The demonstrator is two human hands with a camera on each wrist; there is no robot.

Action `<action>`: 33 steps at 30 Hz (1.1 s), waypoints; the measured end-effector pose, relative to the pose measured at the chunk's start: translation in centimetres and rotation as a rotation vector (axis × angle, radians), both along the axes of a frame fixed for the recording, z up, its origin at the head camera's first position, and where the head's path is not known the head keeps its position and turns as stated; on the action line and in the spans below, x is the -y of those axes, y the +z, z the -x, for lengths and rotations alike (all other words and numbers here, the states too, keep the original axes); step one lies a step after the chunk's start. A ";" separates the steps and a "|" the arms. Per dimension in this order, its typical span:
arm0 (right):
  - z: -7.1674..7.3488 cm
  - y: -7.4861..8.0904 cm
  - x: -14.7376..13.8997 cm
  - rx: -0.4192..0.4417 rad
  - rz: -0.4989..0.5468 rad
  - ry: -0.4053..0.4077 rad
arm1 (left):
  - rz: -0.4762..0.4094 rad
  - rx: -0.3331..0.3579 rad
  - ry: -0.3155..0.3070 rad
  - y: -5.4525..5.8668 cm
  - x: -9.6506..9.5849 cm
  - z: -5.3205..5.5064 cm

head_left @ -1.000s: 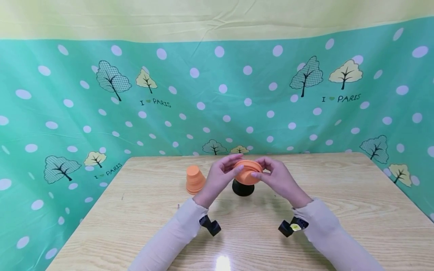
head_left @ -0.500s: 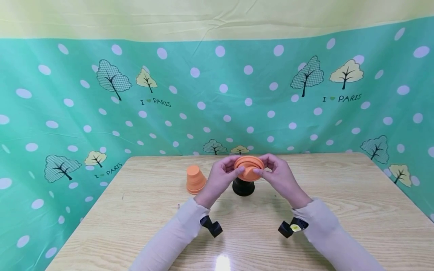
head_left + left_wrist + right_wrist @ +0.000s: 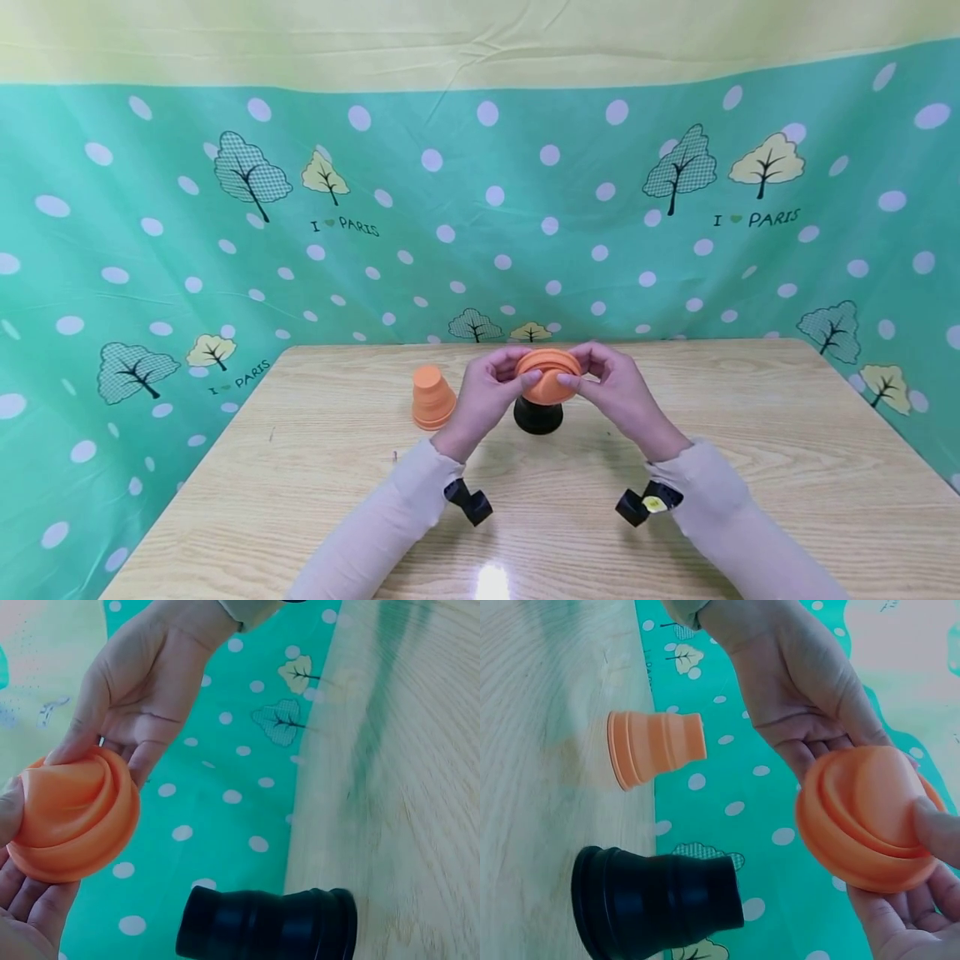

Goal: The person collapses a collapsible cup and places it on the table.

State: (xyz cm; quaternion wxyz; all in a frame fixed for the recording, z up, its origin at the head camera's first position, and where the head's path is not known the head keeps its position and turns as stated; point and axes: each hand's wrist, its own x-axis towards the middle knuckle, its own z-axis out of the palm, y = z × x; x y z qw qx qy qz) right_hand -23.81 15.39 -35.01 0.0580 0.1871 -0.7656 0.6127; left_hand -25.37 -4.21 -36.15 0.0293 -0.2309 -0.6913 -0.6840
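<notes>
A partly collapsed orange folding cup (image 3: pixel 548 388) is held up between both hands, its small end bent sideways inside the rim. My left hand (image 3: pixel 486 398) grips its left side, thumb on the folded middle and fingers behind the rim. On the opposite side my right hand (image 3: pixel 621 398) grips it the same way. In the right wrist view the cup (image 3: pixel 855 825) shows its skewed folds, with the right thumb (image 3: pixel 939 831) pressing the small end. Behind and below the hands, a black folding cup (image 3: pixel 537 417) stands extended and upside down on the table.
Another orange cup (image 3: pixel 432 398) stands extended, wide end down, left of the left hand. The wooden table (image 3: pixel 750 433) reaches back to a green dotted curtain (image 3: pixel 405 217). A small dark mark (image 3: pixel 394 457) lies near the left sleeve.
The right thumb has shifted on the orange cup's folded middle. The held cup has tilted a little back and forth, its folds changing shape. The standing cups have not moved.
</notes>
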 end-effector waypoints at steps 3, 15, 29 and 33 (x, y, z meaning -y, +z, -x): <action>-0.1 0.1 -0.1 0.034 -0.015 0.040 | 0.019 -0.035 -0.020 -0.1 0.1 0.0; -0.1 -0.2 0.2 0.011 -0.059 0.067 | 0.132 -0.021 -0.056 0.9 0.1 -0.7; -0.1 0.1 0.2 -0.043 0.039 -0.068 | 0.091 0.122 -0.104 1.2 0.1 -0.5; -0.1 0.1 0.1 -0.060 0.045 -0.076 | 0.062 0.125 -0.095 0.7 0.0 -0.2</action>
